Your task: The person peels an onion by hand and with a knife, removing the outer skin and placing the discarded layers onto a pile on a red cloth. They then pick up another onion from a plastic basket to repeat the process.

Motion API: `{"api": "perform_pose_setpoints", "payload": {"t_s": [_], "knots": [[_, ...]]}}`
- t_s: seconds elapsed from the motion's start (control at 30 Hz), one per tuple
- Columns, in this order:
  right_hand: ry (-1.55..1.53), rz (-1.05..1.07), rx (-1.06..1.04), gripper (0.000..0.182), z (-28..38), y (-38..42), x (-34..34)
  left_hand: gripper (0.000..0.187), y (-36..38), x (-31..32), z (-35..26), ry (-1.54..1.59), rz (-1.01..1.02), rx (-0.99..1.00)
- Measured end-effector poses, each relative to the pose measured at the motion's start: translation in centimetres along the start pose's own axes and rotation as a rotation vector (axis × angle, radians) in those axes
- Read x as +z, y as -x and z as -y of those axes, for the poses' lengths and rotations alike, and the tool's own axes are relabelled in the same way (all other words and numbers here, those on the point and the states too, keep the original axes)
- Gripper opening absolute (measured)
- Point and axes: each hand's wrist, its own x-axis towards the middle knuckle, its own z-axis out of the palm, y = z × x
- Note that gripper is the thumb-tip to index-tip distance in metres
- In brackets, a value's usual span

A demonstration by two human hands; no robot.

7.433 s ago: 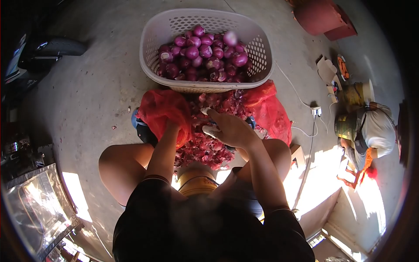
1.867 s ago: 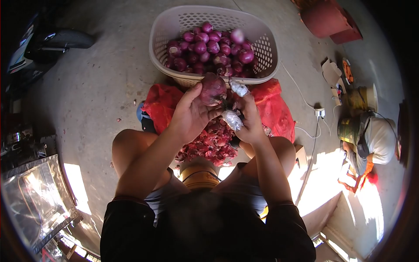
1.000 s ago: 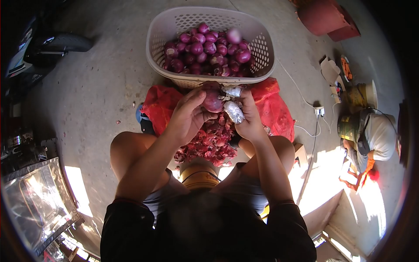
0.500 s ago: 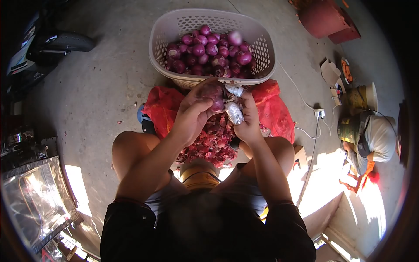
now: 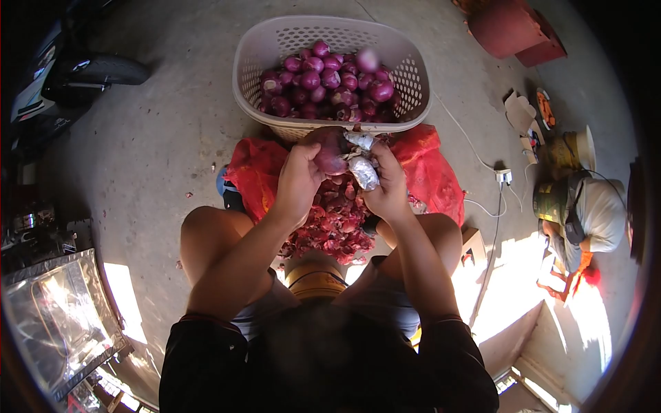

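The left hand [image 5: 299,175] is closed around a red onion [image 5: 330,153], its thumb bent over the near side. The onion is held up over the skins, just short of the basket's near edge. The right hand [image 5: 387,182] has its fingers curled in at the onion's right end, with silvery wrappings [image 5: 363,173] on the thumb and a finger; whether it grips the onion or only touches it, I cannot tell.

Beyond both hands is the perforated plastic basket [image 5: 268,118], its near rim close to the fingertips. Its high walls surround a pile of red onions [image 5: 330,79], which lies below the rim, so the upper part of the inner wall shows.

Below the hands, a heap of onion skins [image 5: 334,230] spreads over the floor between the legs. Red mesh [image 5: 253,165] lies left of the left hand, and more red mesh [image 5: 434,175] right of the right hand. The bent knees flank the forearms, with open room between them above the skins. Farther left of the hands stretches concrete floor [image 5: 162,131]. Well off to the right are a white power strip [image 5: 503,176] with cables and another person [image 5: 597,215], bent over.
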Motion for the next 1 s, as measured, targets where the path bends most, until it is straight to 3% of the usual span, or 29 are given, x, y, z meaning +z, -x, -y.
{"api": "perform_pose_setpoints", "payload": {"t_s": [0.1,0.3,0.4,0.5,0.7,0.8,0.93,1.0], "knots": [[-0.04,-0.012,-0.067,0.038,0.6,-0.2,-0.1,0.04,-0.2,0.3,-0.5,-0.172,0.005,-0.041],[-0.146,-0.027,-0.089,0.035,1.5,-0.3,0.3,0.038,-0.5,1.8,-1.8,-0.147,-0.08,-0.058],[-0.074,-0.01,-0.134,0.033,1.2,-0.4,-0.2,0.038,-0.9,0.8,-2.4,-0.175,0.032,-0.171],[-0.193,0.041,-0.089,0.033,1.9,-0.3,-0.4,0.042,-0.8,2.5,-2.6,-0.079,-0.122,-0.263],[-0.341,0.061,0.023,0.035,2.0,0.4,-0.4,0.049,-1.2,0.1,-3.4,-0.019,0.181,-0.551],[-0.252,0.025,-0.064,0.035,1.4,0.2,-0.2,0.051,-0.5,1.5,-3.7,-0.288,-0.003,-0.406],[-0.128,-0.03,-0.141,0.034,1.2,0.1,0.1,0.043,0.3,1.9,-3.2,-0.225,0.086,-0.226],[-0.263,-0.079,-0.07,0.034,1.1,0.1,0.3,0.039,0.7,2.4,-2.8,-0.282,0.097,-0.094]]}}
